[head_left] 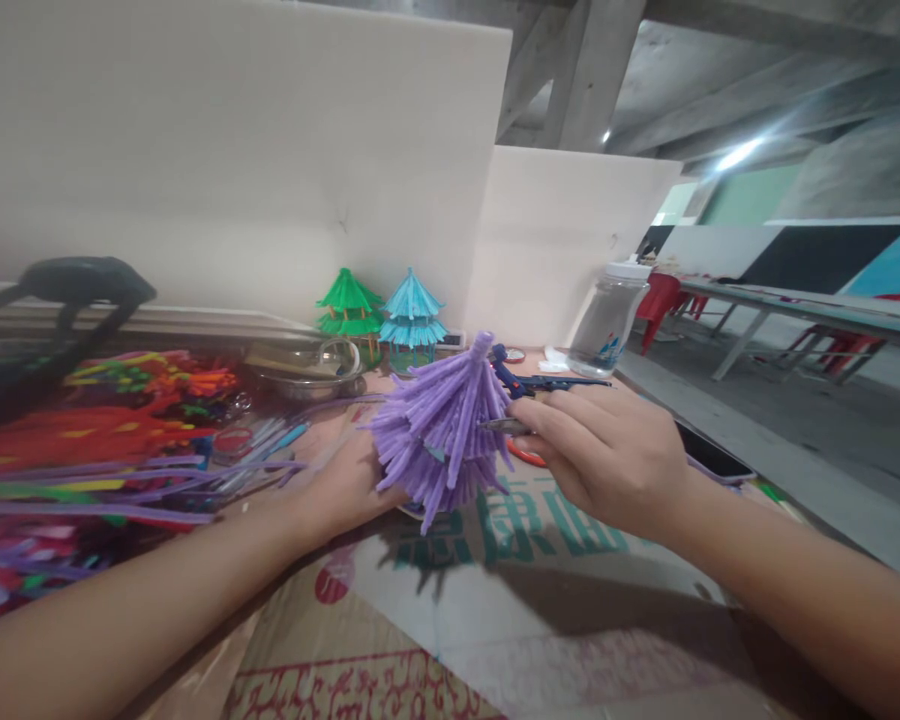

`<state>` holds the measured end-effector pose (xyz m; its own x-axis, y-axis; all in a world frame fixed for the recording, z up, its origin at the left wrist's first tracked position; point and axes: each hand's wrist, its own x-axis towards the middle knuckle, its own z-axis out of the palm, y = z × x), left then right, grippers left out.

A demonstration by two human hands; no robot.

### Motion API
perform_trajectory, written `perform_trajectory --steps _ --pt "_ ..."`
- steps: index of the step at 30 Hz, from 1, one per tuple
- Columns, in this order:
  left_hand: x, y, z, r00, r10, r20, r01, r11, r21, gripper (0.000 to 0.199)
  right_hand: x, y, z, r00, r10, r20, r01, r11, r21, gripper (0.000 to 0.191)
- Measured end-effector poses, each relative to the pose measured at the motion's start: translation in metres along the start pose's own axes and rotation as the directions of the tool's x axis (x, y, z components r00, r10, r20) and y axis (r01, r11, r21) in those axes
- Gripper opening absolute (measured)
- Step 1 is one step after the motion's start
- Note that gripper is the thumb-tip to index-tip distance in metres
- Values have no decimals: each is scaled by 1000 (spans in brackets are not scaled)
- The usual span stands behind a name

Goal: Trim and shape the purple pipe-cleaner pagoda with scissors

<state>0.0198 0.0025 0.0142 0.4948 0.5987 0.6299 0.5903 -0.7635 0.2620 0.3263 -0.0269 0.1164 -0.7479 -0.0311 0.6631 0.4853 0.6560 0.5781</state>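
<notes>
A purple tiered pavilion made of fuzzy stems tilts in the middle of the view, above printed cardboard. My left hand is at its left side and under it, with the fingers hidden behind the purple strips. From the right, my right hand pinches a thin grey metal tool, whose tip reaches the strips of the upper roof. Behind stand a green pavilion and a blue pavilion.
Colourful stems lie in a heap at the left, near a glass bowl and pens. A clear bottle, dark pliers and a phone are to the right. White boards rise behind.
</notes>
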Motion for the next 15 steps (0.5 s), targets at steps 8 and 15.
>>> perform_trajectory --steps 8,15 --pt "-4 -7 6 999 -49 8 49 998 -43 46 4 -1 -5 999 -36 -32 38 998 55 29" --pt "2 -4 4 986 -159 -46 158 987 -32 50 4 1 -4 998 -55 -15 55 998 -1 25"
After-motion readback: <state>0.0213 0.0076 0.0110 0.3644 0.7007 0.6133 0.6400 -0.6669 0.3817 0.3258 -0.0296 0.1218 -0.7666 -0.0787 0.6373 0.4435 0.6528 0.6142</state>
